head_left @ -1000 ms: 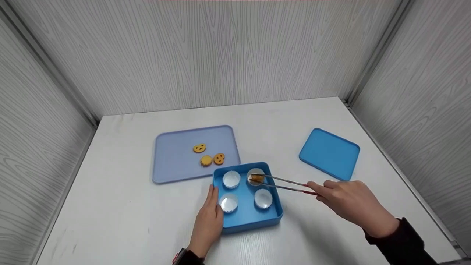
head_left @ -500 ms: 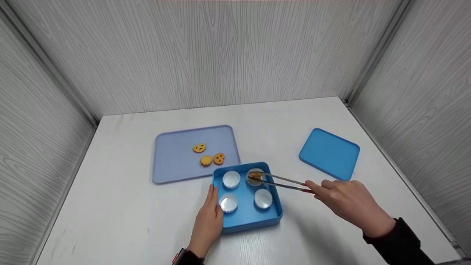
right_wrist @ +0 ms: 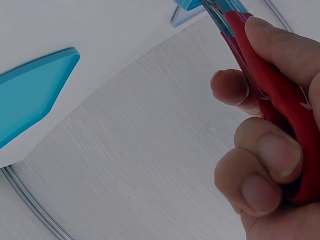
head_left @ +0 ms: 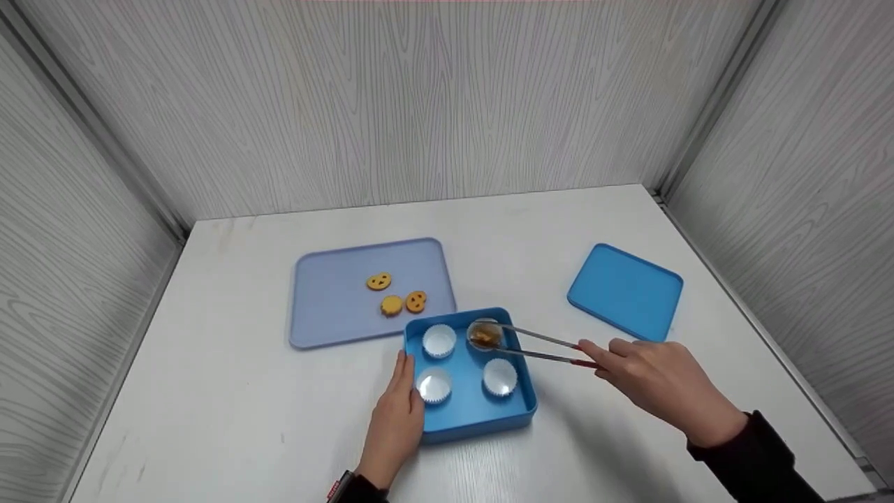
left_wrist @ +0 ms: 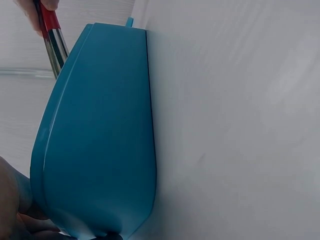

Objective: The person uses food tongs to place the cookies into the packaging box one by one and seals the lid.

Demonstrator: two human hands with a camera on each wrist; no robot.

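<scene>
In the head view my left hand (head_left: 394,416) presses its straight fingers along the left wall of a blue square box (head_left: 464,419). My right hand (head_left: 663,384) grips metal tongs (head_left: 538,338) by their red handles, as the right wrist view also shows with the curled fingers round the handle (right_wrist: 280,80). The tong tips reach into the back right paper cup (head_left: 475,324) in the box, spread apart around a small brown piece (head_left: 485,337) lying in it. Three other white paper cups, among them the front left one (head_left: 434,385), hold nothing.
A lavender tray (head_left: 328,300) behind the box carries a round yellow biscuit (head_left: 391,305) and two face-like biscuits, one at the back (head_left: 378,281) and one on the right (head_left: 415,301). A flat blue lid (head_left: 628,290) lies at right. Grey panels surround the table.
The tong tips have spread apart, and the brown piece now sits lower in the back right cup. My right hand has shifted slightly left; my left hand has stayed put.
</scene>
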